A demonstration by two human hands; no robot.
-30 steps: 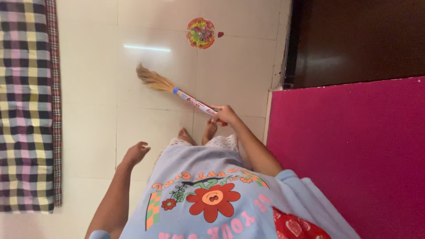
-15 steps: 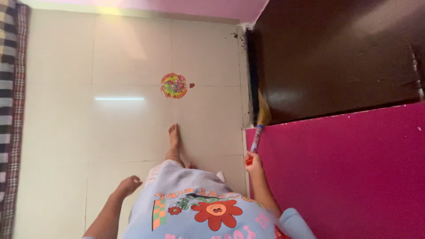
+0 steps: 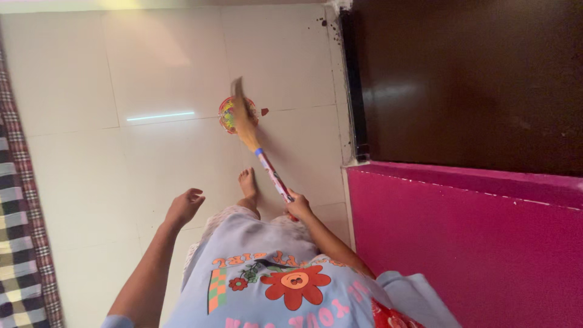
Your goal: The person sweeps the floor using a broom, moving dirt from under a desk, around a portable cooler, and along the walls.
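Half a second ago my broom (image 3: 255, 136) stood against the edge of the pink wall on the right, with its bristles pointing up beside the dark door. Now I have swung it out to the left and far from me, so the bristles lie over the small round colourful thing (image 3: 234, 113) on the floor (image 3: 152, 152). One second ago the broom was more to the left and the round thing was free, so the sweeping has gone to the wall and come back to the middle. I judge that the broom is now working on that spot.

My right hand (image 3: 297, 205) is closed around the near end of the patterned handle, close to my knee. From this grip the handle runs away from me and a little left, and the yellow bristles begin after a blue ring. A small dark crumb (image 3: 264, 112) lies just to the right of the bristles.

My left hand (image 3: 184, 206) holds nothing; its fingers are loosely curled in the air above the pale tiles. My bare foot (image 3: 247, 182) stands between the two hands. The pink wall (image 3: 461, 243) and the dark door (image 3: 467, 79) are on the right, and a checked cloth (image 3: 18, 243) lies at the left edge.
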